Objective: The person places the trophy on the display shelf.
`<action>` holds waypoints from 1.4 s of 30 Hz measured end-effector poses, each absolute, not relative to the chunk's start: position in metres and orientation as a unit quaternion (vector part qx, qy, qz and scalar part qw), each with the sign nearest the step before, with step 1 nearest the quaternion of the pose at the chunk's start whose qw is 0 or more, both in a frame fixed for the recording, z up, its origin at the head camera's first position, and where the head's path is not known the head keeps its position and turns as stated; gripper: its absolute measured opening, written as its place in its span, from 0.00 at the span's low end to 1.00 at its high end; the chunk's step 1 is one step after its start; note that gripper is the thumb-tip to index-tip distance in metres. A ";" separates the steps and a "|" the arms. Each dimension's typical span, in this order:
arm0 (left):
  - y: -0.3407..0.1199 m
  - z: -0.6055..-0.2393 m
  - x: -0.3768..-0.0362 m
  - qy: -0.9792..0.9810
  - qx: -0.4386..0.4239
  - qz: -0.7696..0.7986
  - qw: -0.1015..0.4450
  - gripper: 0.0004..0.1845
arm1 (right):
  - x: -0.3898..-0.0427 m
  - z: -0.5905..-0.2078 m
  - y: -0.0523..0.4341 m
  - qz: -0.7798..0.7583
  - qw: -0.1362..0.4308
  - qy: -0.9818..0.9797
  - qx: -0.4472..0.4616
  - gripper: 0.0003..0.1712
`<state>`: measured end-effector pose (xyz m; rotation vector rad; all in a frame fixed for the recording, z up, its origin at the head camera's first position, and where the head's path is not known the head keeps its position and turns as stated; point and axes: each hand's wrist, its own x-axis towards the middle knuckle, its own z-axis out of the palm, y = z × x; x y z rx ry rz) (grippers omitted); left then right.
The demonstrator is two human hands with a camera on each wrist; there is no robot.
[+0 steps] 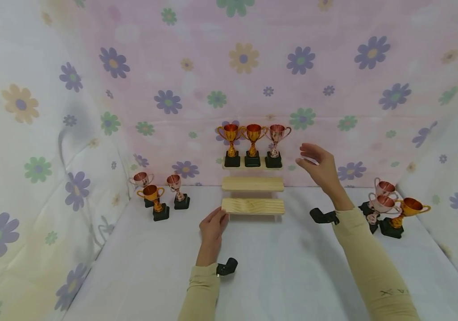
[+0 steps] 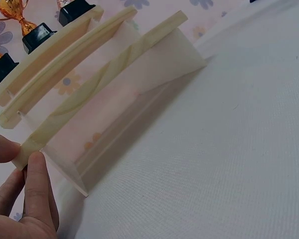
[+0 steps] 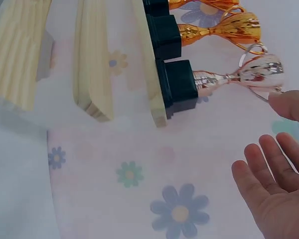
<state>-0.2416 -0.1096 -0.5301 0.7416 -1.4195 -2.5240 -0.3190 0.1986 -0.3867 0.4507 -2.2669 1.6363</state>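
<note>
Pale pine is what the left hand [image 1: 212, 229] has hold of: thumb and fingers [image 2: 36, 172] pinch the left end of the lowest step [image 1: 253, 206] of a small stepped shelf [image 1: 253, 183] that stands against the flowered backdrop [image 1: 333, 89]. The right hand [image 1: 320, 166] hangs in the air with fingers spread and relaxed, holding nothing, just to the right of the rose-coloured trophy [image 1: 275, 140] on the top step [image 3: 144, 64]; the right wrist view shows a gap between the fingertips [image 3: 249, 154] and the cup. That trophy stands beside two gold trophies [image 1: 241, 140], all three upright in a row on their black bases. To do this step well, I judge that the left hand should keep the shelf firmly braced, since it looks light and the trophies look top-heavy; a nudge at the cup would likely tip one into its neighbours. Any adjusting is best done low, at the black base [image 3: 182, 87], not at the handles. Further out on the white table [image 1: 285, 267], three trophies [image 1: 158, 196] are grouped to the left of the shelf, and another cluster of trophies [image 1: 391, 207] sits to the right, near the right sleeve [image 1: 369, 263]; these are well apart from both hands.
</note>
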 end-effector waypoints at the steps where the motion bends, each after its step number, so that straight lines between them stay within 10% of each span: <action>1: -0.110 -0.530 -0.241 -0.475 0.247 -0.841 0.075 0.18 | -0.314 -0.387 0.203 0.564 0.159 -0.795 0.157 0.29; 25: -0.111 -0.527 -0.240 -0.482 0.245 -0.838 0.076 0.19 | -0.213 -0.417 0.319 0.474 0.370 -0.799 0.006 0.22; 42: -0.111 -0.528 -0.242 -0.479 0.235 -0.842 0.082 0.19 | -0.187 -0.449 0.345 0.464 0.403 -0.786 -0.074 0.28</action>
